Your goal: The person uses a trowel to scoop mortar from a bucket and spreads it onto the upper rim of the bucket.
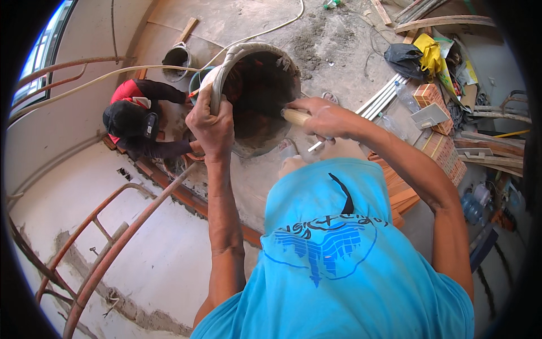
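A large round mortar tub, grey and crusted along its thick rim, stands before me with its opening facing up toward me. Its inside is dark, with greyish material low down. My left hand is closed around the near-left part of the rim. In my right hand is a tool with a pale wooden handle, held at the tub's right side. The head of that tool is lost in the shadow, so its kind cannot be told.
Left of the tub a crouching co-worker in red and black works by a brick row. A bucket stands behind. Rusty metal tubing crosses the lower left. Bricks, white pipes and bags lie at right.
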Tool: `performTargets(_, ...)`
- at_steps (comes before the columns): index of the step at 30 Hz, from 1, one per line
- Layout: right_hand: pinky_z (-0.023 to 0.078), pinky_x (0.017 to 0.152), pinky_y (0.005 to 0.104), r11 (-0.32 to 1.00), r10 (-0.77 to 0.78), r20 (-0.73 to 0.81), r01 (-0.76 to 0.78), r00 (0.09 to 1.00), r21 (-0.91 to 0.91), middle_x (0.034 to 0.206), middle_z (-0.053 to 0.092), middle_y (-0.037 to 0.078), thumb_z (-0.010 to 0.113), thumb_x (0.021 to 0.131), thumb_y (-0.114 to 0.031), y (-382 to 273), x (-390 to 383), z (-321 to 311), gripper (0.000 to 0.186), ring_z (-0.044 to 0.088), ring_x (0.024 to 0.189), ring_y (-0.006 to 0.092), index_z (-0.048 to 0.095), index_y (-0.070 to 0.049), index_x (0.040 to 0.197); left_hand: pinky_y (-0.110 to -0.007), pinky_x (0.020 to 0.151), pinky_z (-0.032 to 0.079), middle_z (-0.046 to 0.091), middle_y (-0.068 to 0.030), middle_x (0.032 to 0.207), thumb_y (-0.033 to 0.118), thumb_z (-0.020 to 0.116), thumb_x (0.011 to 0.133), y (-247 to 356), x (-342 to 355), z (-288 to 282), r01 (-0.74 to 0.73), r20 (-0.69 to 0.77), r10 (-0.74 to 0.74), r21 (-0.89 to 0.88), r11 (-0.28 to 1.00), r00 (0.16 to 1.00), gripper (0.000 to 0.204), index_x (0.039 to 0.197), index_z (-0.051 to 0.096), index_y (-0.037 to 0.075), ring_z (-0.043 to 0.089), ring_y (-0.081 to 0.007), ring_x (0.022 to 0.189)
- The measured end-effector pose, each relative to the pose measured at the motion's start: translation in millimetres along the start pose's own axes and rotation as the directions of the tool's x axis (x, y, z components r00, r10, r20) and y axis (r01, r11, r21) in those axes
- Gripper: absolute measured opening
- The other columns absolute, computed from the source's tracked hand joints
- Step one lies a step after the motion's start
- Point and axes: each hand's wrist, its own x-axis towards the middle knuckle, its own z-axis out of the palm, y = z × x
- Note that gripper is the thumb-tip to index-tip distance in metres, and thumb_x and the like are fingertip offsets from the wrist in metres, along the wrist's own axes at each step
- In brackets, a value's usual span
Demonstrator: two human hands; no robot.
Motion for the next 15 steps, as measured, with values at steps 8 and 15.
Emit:
performTargets(8,0.057,0.077,0.0477,0.773,-0.612,-0.329,0.455,0.719,-0.442,0.11,0.07,0.029,0.052,0.082,-0.005,63,16,25,0.07,0.071,0.085,0.0407,0.046,0.001,0.152,-0.026,0.063,0.051,0.066,-0.0027,0.071,0.001,0.067,0.084,3,-11,9,0.063,0.011,-0.063,0.0,0.998,0.998,0.03,0.114,0.074,-0.002,0.062,-0.0065,0.065)
performTargets(15,0.054,0.09,0.0564,0.865,-0.194,-0.238,0.051,0.952,-0.499,0.104,0.07,0.034,0.055,0.084,-0.004,18,7,33,0.067,0.068,0.098,0.0504,0.048,-0.001,0.15,-0.026,0.06,0.049,0.064,-0.005,0.071,-0.004,0.064,0.082,13,-14,26,0.046,0.004,-0.046,-0.037,0.998,0.999,0.032,0.113,0.073,-0.003,0.059,-0.0091,0.06)
